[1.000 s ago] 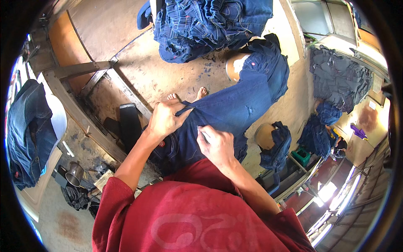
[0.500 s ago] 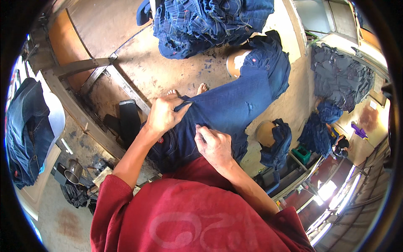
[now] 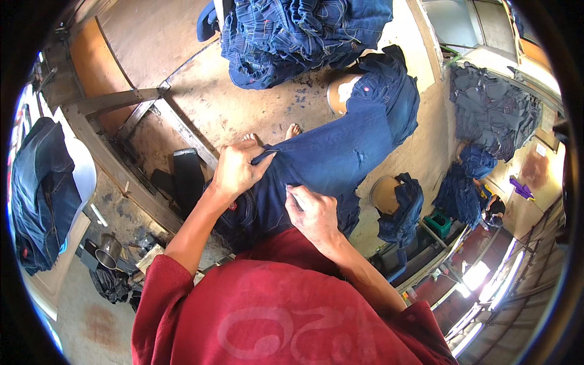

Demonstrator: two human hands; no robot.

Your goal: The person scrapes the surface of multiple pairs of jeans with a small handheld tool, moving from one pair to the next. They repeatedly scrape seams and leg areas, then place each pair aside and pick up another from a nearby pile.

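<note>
A pair of dark blue jeans [image 3: 331, 141] stretches from my lap out to the far right, its far end bunched over a round-topped support. One leg has a small frayed spot near the middle. My left hand [image 3: 236, 173] is closed, thumb and fingers pinching the denim along the leg's left edge. Curled on the same leg, a little to the right and nearer to me, my right hand [image 3: 313, 214] has its fingers pressed together against the cloth. What sits between those fingers, if anything, is too small to make out.
A large heap of jeans [image 3: 304, 36] stands ahead. Grey garments [image 3: 493, 109] are piled at the right, above a green crate [image 3: 437, 225]. A round stool top [image 3: 385, 194] has denim hanging off it. More jeans [image 3: 42, 194] drape at the left, near a metal mug [image 3: 108, 251].
The view has shifted very slightly. My right hand has slid a little to the right and nearer along the denim; my left hand keeps its pinch.
</note>
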